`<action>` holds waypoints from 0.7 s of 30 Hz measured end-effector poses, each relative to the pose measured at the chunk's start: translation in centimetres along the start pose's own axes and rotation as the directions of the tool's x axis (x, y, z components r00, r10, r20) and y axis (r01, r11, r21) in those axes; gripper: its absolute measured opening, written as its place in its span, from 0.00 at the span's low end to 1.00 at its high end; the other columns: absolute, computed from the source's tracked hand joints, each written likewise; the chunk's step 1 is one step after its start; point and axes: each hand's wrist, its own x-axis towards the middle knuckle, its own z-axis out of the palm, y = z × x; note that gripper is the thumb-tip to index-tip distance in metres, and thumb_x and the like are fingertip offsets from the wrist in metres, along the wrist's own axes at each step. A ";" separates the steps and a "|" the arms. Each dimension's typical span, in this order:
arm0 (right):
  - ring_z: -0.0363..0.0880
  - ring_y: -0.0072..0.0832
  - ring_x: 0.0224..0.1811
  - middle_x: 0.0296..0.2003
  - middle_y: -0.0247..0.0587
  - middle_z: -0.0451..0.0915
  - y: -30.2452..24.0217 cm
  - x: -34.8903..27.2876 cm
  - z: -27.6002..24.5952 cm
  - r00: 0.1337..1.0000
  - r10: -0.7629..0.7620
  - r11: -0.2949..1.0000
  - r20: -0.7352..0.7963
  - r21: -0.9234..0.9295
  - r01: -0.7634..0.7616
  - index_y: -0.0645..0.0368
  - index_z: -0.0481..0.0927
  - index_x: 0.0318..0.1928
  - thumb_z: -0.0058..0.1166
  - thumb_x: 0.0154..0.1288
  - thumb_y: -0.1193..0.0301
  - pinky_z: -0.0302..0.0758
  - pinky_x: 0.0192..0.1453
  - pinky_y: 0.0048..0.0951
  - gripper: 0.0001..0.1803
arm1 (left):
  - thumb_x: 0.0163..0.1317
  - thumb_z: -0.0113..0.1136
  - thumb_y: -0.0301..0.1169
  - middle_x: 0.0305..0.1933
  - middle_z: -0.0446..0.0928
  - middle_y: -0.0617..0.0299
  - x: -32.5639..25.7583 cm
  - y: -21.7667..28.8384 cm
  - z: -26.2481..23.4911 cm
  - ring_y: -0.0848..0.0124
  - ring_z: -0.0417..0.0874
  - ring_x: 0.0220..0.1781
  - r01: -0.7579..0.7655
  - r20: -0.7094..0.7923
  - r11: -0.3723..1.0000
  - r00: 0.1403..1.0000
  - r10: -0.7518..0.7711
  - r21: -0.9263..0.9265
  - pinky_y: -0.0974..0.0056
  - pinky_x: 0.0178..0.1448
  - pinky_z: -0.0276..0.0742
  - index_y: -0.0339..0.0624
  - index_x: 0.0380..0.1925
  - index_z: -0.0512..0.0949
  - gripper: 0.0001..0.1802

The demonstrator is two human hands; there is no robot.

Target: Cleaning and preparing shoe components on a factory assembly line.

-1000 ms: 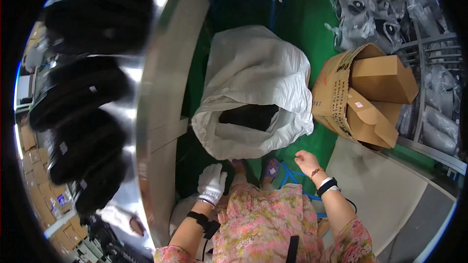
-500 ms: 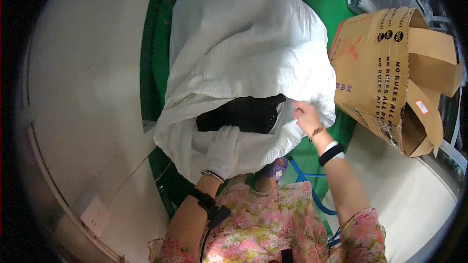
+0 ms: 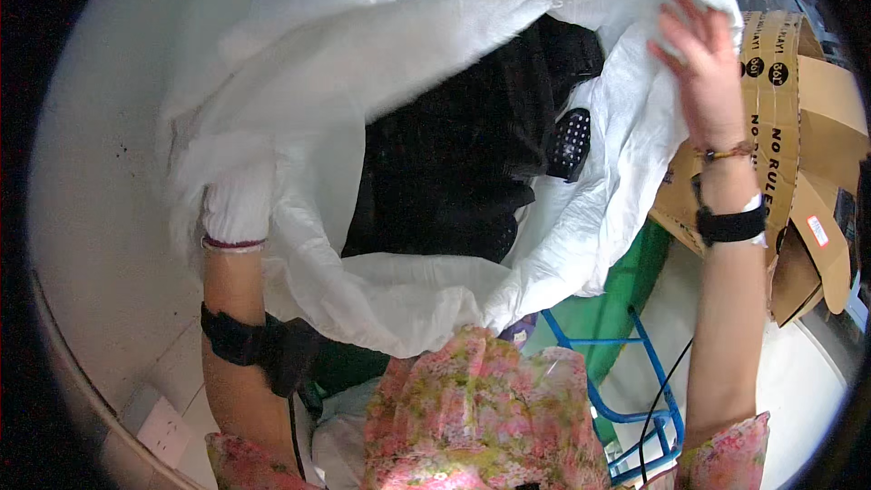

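A large white woven-looking bag (image 3: pixel 626 181) gapes wide in front of me. Inside it lies a heap of black cloth items (image 3: pixel 445 154), and one piece (image 3: pixel 570 143) among them is covered in small white dots. My left hand (image 3: pixel 231 172), in a white glove, is at the bag's left rim; its fingers blur into the white material, so their grip is hidden. At the upper right rim is my bare right hand (image 3: pixel 706 68), slightly blurred, fingers spread apart against the inner side of the bag.
To the right stands a brown cardboard box (image 3: pixel 680 186) with open flaps. A blue metal frame (image 3: pixel 626 413) and a thin black cable (image 3: pixel 655 404) are at the lower right, near green flooring (image 3: pixel 631 272). A pale wall (image 3: pixel 118 154) rises on the left.
Both hands have moved outward from the bag's small opening, left hand to the left and right hand up and right. The mouth now gapes much wider, exposing more black cloth.
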 end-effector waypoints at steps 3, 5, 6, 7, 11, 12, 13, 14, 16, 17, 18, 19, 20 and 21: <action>0.79 0.36 0.51 0.59 0.58 0.66 2.0 -2.4 2.2 0.982 0.186 0.971 0.028 0.148 -0.188 0.59 0.59 0.64 0.54 0.61 0.76 0.82 0.44 0.27 0.31 | 0.61 0.53 0.33 0.49 0.77 0.44 0.2 0.2 -0.3 0.52 0.76 0.53 0.010 0.006 1.000 1.000 -0.010 0.030 0.55 0.60 0.69 0.34 0.52 0.73 0.21; 0.82 0.37 0.47 0.53 0.57 0.73 3.8 -3.5 2.2 0.961 0.275 0.942 0.039 0.188 -0.278 0.62 0.60 0.63 0.54 0.62 0.74 0.82 0.44 0.29 0.29 | 0.61 0.53 0.33 0.49 0.77 0.44 0.5 0.4 0.4 0.52 0.76 0.53 0.011 0.024 0.999 1.000 -0.011 0.031 0.55 0.60 0.69 0.34 0.51 0.74 0.20; 0.81 0.36 0.47 0.50 0.54 0.76 4.8 -4.1 2.2 0.939 0.339 0.919 0.053 0.193 -0.343 0.63 0.61 0.62 0.54 0.62 0.74 0.82 0.44 0.29 0.28 | 0.61 0.53 0.33 0.49 0.77 0.44 0.7 0.5 0.8 0.52 0.76 0.53 0.013 0.033 0.999 0.999 -0.014 0.034 0.55 0.59 0.69 0.34 0.51 0.74 0.20; 0.82 0.33 0.45 0.47 0.50 0.78 6.1 -5.1 2.5 0.919 0.390 0.904 0.064 0.163 -0.395 0.62 0.66 0.59 0.54 0.63 0.73 0.81 0.43 0.28 0.24 | 0.61 0.53 0.33 0.48 0.77 0.44 0.9 0.5 1.1 0.52 0.76 0.53 0.015 0.039 0.999 0.999 -0.017 0.041 0.56 0.59 0.69 0.34 0.51 0.74 0.20; 0.78 0.34 0.39 0.39 0.46 0.82 11.9 -8.4 3.0 0.847 0.530 0.770 0.036 -0.439 -0.463 0.62 0.81 0.42 0.55 0.61 0.61 0.75 0.45 0.35 0.17 | 0.61 0.53 0.33 0.48 0.78 0.45 1.9 0.4 2.3 0.53 0.77 0.53 0.015 0.070 0.998 0.997 -0.019 0.067 0.56 0.59 0.69 0.34 0.51 0.74 0.20; 0.79 0.44 0.44 0.40 0.52 0.81 12.4 -9.2 3.0 0.860 0.511 0.633 0.017 -0.684 -0.363 0.61 0.81 0.44 0.52 0.60 0.57 0.74 0.51 0.43 0.21 | 0.61 0.53 0.33 0.48 0.78 0.45 2.1 0.4 2.3 0.53 0.77 0.53 0.012 0.075 0.997 0.997 -0.018 0.073 0.56 0.59 0.69 0.34 0.51 0.74 0.20; 0.75 0.45 0.52 0.48 0.53 0.78 13.0 -9.8 2.8 0.887 0.457 0.602 0.068 -0.757 -0.253 0.60 0.78 0.50 0.50 0.62 0.56 0.70 0.57 0.43 0.23 | 0.61 0.53 0.33 0.48 0.78 0.45 2.5 0.5 2.7 0.53 0.77 0.53 0.009 0.084 0.997 0.996 -0.015 0.078 0.56 0.59 0.69 0.34 0.51 0.74 0.20; 0.71 0.46 0.59 0.56 0.55 0.74 13.8 -10.6 2.9 0.904 0.407 0.567 0.129 -0.812 -0.139 0.58 0.75 0.56 0.47 0.63 0.55 0.66 0.63 0.44 0.26 | 0.61 0.53 0.33 0.48 0.78 0.45 2.8 0.4 2.9 0.53 0.77 0.53 0.011 0.089 0.996 0.996 -0.019 0.092 0.56 0.59 0.69 0.34 0.51 0.74 0.20; 0.69 0.45 0.61 0.57 0.53 0.73 16.9 -13.0 3.2 0.910 0.381 0.537 0.160 -0.840 -0.077 0.57 0.74 0.58 0.47 0.64 0.55 0.65 0.64 0.43 0.26 | 0.61 0.53 0.33 0.48 0.78 0.45 3.4 0.3 3.4 0.53 0.77 0.52 0.010 0.099 0.993 0.995 -0.022 0.120 0.56 0.59 0.69 0.34 0.51 0.74 0.20; 0.67 0.44 0.62 0.59 0.51 0.71 19.0 -14.5 3.8 0.913 0.356 0.500 0.197 -0.866 -0.008 0.56 0.73 0.59 0.48 0.64 0.55 0.63 0.66 0.43 0.27 | 0.61 0.53 0.33 0.48 0.78 0.45 3.8 0.3 3.4 0.53 0.77 0.52 0.010 0.100 0.990 0.995 -0.024 0.139 0.56 0.59 0.69 0.34 0.51 0.74 0.20; 0.66 0.43 0.64 0.61 0.49 0.70 20.9 -15.9 4.4 0.913 0.332 0.460 0.235 -0.886 0.061 0.55 0.71 0.60 0.48 0.65 0.55 0.62 0.67 0.43 0.27 | 0.61 0.53 0.33 0.48 0.78 0.45 4.1 0.2 3.4 0.53 0.77 0.52 0.010 0.101 0.987 0.995 -0.026 0.158 0.56 0.59 0.69 0.34 0.50 0.74 0.20; 0.64 0.43 0.66 0.63 0.46 0.68 22.3 -16.6 3.9 0.914 0.310 0.389 0.260 -0.912 0.127 0.54 0.70 0.62 0.48 0.65 0.54 0.60 0.68 0.42 0.28 | 0.61 0.53 0.33 0.48 0.78 0.45 4.9 0.7 3.9 0.53 0.77 0.52 -0.007 0.107 0.988 0.994 -0.009 0.155 0.56 0.59 0.69 0.34 0.50 0.74 0.20; 0.62 0.42 0.67 0.65 0.44 0.67 22.6 -16.9 3.0 0.914 0.293 0.309 0.282 -0.932 0.189 0.53 0.69 0.63 0.48 0.66 0.54 0.58 0.70 0.42 0.29 | 0.61 0.53 0.33 0.47 0.78 0.45 5.8 1.3 4.6 0.53 0.77 0.52 -0.029 0.115 0.989 0.993 0.012 0.148 0.56 0.59 0.70 0.34 0.50 0.74 0.20; 0.62 0.42 0.67 0.65 0.44 0.67 22.8 -17.2 2.1 0.922 0.287 0.287 0.260 -0.942 0.176 0.53 0.69 0.63 0.48 0.66 0.54 0.58 0.70 0.42 0.29 | 0.61 0.53 0.33 0.47 0.78 0.45 6.7 2.1 5.4 0.53 0.77 0.52 -0.052 0.123 0.989 0.992 0.035 0.138 0.56 0.59 0.70 0.34 0.50 0.74 0.20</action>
